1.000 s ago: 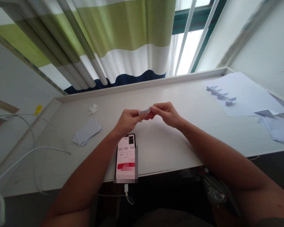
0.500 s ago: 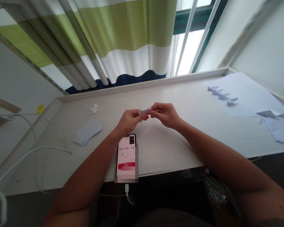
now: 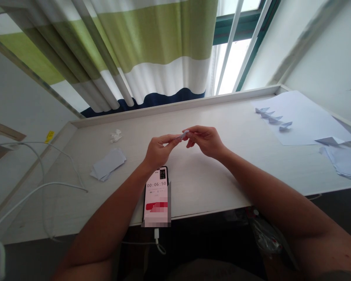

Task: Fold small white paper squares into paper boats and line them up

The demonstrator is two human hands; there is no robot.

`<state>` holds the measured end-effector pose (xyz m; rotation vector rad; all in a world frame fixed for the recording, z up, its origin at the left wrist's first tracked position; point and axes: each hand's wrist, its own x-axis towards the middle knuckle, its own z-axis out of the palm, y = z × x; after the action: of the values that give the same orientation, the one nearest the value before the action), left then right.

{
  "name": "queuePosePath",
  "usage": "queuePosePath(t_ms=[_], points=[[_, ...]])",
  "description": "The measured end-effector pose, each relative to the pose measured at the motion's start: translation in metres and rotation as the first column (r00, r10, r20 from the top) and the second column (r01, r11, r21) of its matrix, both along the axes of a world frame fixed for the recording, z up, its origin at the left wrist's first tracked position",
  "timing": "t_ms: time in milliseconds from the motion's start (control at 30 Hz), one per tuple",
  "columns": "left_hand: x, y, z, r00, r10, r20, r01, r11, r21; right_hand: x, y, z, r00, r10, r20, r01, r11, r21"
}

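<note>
Between my two hands, above the middle of the white desk, is a small folded piece of paper (image 3: 185, 134), mostly covered by fingers. My left hand (image 3: 160, 150) pinches its left end between thumb and fingers. Thumb and forefinger of my right hand (image 3: 206, 141) close on its other side, the remaining fingers curled. Below my left wrist lies a phone (image 3: 156, 195) showing a timer screen. Off to the right, several small folded paper boats (image 3: 275, 118) stand in a slanting row on a large white sheet (image 3: 310, 113).
On the left lie a stack of small paper slips (image 3: 109, 164) and a crumpled white tissue (image 3: 116, 136). White cables (image 3: 61, 183) loop over the desk's left side. More paper (image 3: 341, 162) lies at the right edge. A curtain (image 3: 152, 39) hangs behind the desk (image 3: 204, 187).
The folded paper has turned from lying lengthwise to a steeper angle and shifted slightly right. My left fingers have straightened toward my right hand, which has stayed nearly in place.
</note>
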<state>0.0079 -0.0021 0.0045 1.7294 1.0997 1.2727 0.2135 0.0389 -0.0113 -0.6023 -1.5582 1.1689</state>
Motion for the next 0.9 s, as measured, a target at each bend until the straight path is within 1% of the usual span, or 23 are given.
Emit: queuePosePath(t_ms=[167,300,400,467,533,633,733,900], points=[[-0.001,0.001,-0.003,0.998,-0.043,0.050,0.046,0.997,-0.062,0.002,-0.005,0.006,1.000,0.006,0.004,-0.006,1.000,0.008],[0.000,0.001,-0.002,0.994,-0.090,0.064,0.094,0.994,-0.060,0.002,-0.007,0.010,1.000,-0.008,0.002,0.008,1.000,0.016],[0.002,0.000,-0.001,0.996,-0.078,0.033,0.080,0.996,-0.049,0.001,-0.008,0.010,0.999,-0.026,-0.018,0.026,1.000,0.000],[0.002,-0.001,-0.001,0.999,-0.053,0.008,0.053,0.997,-0.050,-0.001,-0.008,0.009,1.000,-0.013,-0.024,0.012,1.000,-0.020],[0.001,-0.001,-0.003,0.998,-0.060,0.006,0.060,0.996,-0.068,-0.002,-0.009,0.009,1.000,0.010,-0.014,-0.011,0.999,-0.047],[0.001,0.001,-0.006,0.990,-0.127,0.061,0.133,0.984,-0.119,-0.003,-0.010,0.008,0.999,0.034,0.012,-0.033,0.996,-0.079],[0.001,0.002,-0.006,0.977,-0.182,0.109,0.197,0.969,-0.147,-0.002,-0.010,0.007,0.999,0.031,0.031,-0.028,0.996,-0.083],[0.003,0.000,-0.002,0.971,-0.218,0.094,0.231,0.958,-0.171,-0.001,-0.011,0.009,0.999,0.005,0.051,-0.001,0.998,-0.069]])
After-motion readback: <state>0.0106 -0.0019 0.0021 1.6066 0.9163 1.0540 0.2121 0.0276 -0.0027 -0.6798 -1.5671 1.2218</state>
